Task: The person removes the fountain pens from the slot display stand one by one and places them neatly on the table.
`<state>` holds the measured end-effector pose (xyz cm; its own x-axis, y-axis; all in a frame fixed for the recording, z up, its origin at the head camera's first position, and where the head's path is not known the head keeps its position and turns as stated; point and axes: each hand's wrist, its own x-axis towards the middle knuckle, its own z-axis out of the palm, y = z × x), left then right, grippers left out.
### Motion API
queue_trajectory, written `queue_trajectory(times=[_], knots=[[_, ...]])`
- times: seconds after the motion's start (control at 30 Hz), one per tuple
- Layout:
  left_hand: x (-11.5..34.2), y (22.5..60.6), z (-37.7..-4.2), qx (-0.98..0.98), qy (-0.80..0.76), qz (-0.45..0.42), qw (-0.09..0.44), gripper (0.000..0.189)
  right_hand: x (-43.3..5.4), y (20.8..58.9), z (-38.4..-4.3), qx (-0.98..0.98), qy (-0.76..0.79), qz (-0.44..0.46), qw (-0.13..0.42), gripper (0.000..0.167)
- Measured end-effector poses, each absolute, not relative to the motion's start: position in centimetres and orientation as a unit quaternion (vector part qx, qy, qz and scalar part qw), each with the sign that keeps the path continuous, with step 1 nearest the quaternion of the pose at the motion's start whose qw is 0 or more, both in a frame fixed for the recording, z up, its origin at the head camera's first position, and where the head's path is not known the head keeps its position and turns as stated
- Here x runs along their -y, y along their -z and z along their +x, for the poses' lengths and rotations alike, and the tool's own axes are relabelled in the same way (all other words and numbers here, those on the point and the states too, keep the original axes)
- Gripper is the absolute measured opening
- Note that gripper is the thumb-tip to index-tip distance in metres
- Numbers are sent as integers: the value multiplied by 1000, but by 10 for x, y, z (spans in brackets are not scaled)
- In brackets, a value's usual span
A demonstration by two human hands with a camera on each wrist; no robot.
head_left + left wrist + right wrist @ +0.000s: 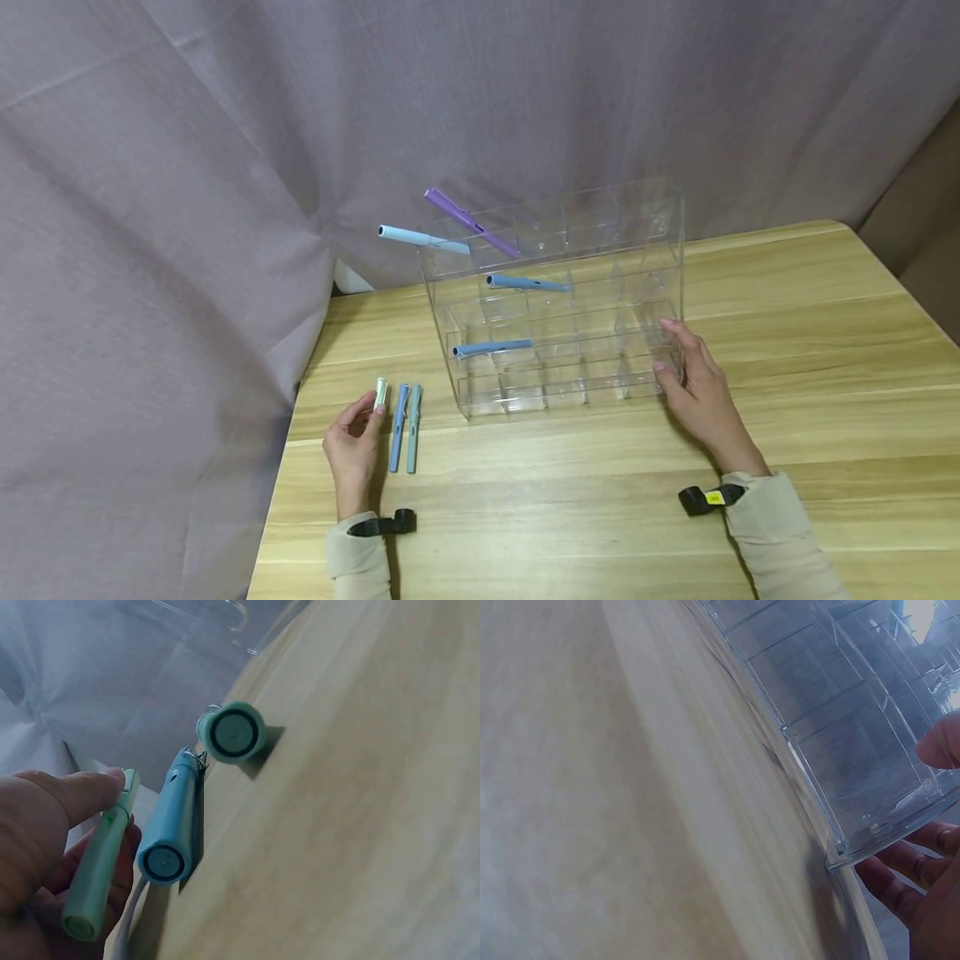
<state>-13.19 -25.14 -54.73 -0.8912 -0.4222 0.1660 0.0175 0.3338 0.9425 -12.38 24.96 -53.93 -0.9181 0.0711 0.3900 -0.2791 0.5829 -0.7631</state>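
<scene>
My left hand [354, 437] pinches a pale green pen [99, 874] between thumb and fingers, at the left of the table. Just right of it, a blue pen [398, 429] and a grey-green pen [414, 429] lie side by side on the wood. A clear tiered pen rack [555, 333] with small compartments stands in the middle. My right hand [701, 400] grips its right side, the thumb [941, 742] at the front and the other fingers behind the side wall. A light blue pen [405, 236], a purple pen [457, 210] and two blue pens rest slanted in the rack's left part.
The wooden table [570, 517] reaches a grey curtain [480, 100] behind the rack. Its left edge runs close beside my left hand. A wrist camera [384, 525] sits on my left wrist, and another camera [693, 500] on my right.
</scene>
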Motion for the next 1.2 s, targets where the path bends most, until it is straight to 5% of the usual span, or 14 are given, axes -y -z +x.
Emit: queue_trajectory(times=[1.2], knots=[[240, 549, -134, 864, 454, 136, 170, 29, -250, 541, -126, 867, -453, 66, 198, 71]])
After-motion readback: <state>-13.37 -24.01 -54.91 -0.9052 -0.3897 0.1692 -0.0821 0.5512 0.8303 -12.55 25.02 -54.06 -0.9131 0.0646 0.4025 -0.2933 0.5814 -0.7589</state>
